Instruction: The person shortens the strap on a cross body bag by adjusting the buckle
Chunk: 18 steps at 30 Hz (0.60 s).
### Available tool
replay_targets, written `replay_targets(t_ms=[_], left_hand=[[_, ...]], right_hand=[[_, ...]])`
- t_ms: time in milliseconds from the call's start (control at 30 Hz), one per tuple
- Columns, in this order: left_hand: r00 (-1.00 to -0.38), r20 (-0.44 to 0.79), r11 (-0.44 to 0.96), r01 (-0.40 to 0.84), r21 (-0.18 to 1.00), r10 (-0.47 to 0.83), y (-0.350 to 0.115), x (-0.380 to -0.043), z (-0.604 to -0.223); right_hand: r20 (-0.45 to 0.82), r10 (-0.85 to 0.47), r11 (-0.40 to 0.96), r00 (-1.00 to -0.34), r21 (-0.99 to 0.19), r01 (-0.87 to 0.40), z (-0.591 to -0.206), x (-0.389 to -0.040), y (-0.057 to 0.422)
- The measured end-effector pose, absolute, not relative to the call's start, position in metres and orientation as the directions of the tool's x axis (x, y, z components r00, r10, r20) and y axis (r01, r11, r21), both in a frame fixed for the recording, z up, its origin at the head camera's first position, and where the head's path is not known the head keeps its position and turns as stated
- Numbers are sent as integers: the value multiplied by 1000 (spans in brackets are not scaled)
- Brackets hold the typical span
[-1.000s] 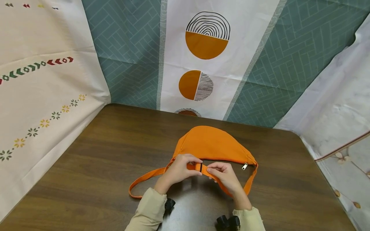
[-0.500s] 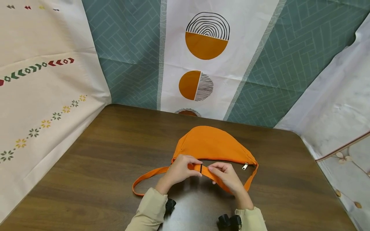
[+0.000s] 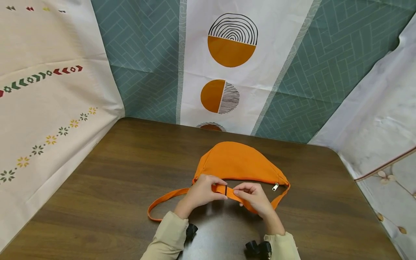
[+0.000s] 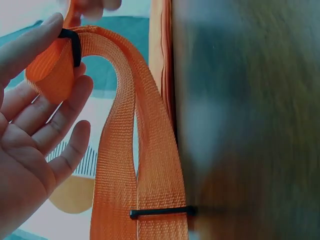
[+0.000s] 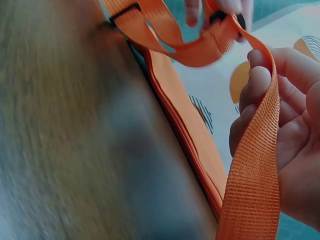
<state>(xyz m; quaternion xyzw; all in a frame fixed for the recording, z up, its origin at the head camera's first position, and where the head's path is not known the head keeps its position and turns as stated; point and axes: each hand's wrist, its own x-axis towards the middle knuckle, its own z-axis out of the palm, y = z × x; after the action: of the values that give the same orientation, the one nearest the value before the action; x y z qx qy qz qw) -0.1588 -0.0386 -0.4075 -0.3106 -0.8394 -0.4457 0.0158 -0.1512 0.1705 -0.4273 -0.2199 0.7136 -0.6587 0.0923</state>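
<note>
An orange waist bag (image 3: 240, 161) lies on the table with its zipper pull (image 3: 275, 187) toward the right end. Just in front of it, my left hand (image 3: 202, 192) pinches a black strap slider (image 3: 226, 190) between thumb and fingers. A short loop of webbing bulges out of that slider (image 4: 75, 47) inside the left palm. My right hand (image 3: 255, 198) pinches the orange strap (image 5: 255, 165) a little to the right of the slider. Lower in the left wrist view, a second black bar (image 4: 160, 212) crosses the doubled strap.
A loop of strap (image 3: 162, 198) spreads over the brown wooden table (image 3: 97, 195) at the left. Behind the table hangs a patterned cloth (image 3: 149, 72), with white cloths at both sides. Black wrist cameras (image 3: 191, 231) sit at the beige sleeves (image 3: 169, 234).
My right hand has shifted slightly right along with the strap it pinches. The strap section beneath the right hand sits a bit higher, and the left loop has drawn in slightly.
</note>
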Motion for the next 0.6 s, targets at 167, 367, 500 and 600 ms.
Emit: replay_targets(t_ms=[167,367,500,600], left_hand=[[-794,293,401,541,739,532,-32,-157,-408],[-793,297,410,547,730,531,-31,-157,-406],[-794,305,411,551,726,526,-33,-158,-406],[-798,310,412,549,727,516,-35,-159,-407]], right_hand=[[147,-428,54,-892,-981,-188,-428,-151,164],[133,-440,70,-888,-981,-182,-427,-152,164],[91,-459,130,-884,-977,-168,-425,-151,173],[65,-475,168,-878,-972,-163,-424,-150,181]])
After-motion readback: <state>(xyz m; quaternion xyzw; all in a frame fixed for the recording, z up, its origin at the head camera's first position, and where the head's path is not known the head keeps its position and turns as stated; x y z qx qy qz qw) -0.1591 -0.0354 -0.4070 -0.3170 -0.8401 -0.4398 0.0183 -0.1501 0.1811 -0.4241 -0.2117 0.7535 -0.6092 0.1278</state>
